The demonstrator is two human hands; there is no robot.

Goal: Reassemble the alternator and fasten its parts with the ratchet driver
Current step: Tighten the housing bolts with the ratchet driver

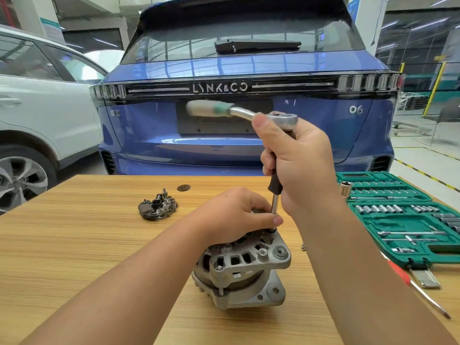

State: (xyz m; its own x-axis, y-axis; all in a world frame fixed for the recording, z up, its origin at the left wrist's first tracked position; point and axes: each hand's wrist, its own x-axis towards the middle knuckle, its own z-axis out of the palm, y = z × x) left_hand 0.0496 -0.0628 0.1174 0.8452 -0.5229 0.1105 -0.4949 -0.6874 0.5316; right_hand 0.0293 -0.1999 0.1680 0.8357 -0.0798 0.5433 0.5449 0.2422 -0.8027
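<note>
Taking the alternator (242,267) as the landmark: it stands near the front middle of the wooden table (74,240), its shaft axis upright. Well to its left and farther back lies a loose black rectifier plate (158,207), not yet fitted, with a small dark disc (183,188) beyond it. The left hand (234,215) comes in from the left and sits on top of the alternator, fingers curled over the housing, fingertips touching the foot of the tool shaft as if to steady it. Directly above the alternator's upper right ear, the ratchet driver (275,135) stands nearly vertical on its extension, socket end meeting the housing beside the left fingertips; whether it is seated on a bolt is hidden. The right hand (298,165) grips the extension's dark collar just under the ratchet head, while the handle sticks out leftward, blurred. The coming turn likely depends on keeping that long axis plumb over the fastener; the right hand drives, the left braces. To the alternator's right lie an open green socket case (398,220) and a red-handled screwdriver (418,290). Behind the table stand a blue car (249,70) and, left, a white car (37,95).
</note>
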